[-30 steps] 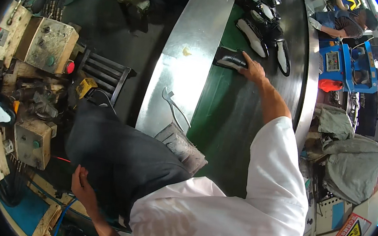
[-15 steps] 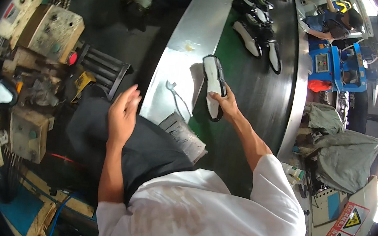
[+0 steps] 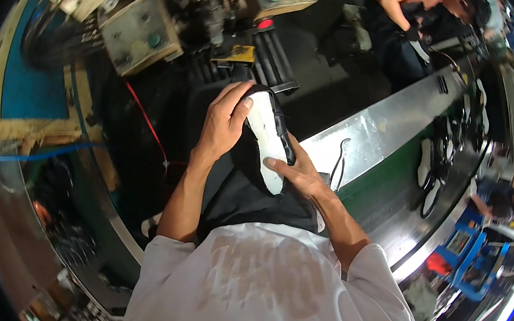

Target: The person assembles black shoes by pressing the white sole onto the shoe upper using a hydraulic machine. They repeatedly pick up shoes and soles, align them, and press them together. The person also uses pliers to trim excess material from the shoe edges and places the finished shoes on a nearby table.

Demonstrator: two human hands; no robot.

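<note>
A black shoe upper with a white sole side facing up is held in front of my body, over my dark-clad lap. My left hand grips its upper end, thumb on the white surface and fingers along the dark edge. Around the lower end closes my right hand, its thumb pressing on the white bottom and its fingers hidden behind the side. On the metal ledge to the right lies a wrench, apart from both hands.
Ahead on the left stands a machine with control boxes and a red button. The metal ledge borders a dark green conveyor belt bearing several black-and-white shoes. A co-worker sits at the far right; another person is beyond the belt.
My right hand has brought the shoe from over the belt leftward to my lap. My left hand, free before, has closed on its upper end. The view has turned left toward the machine.
</note>
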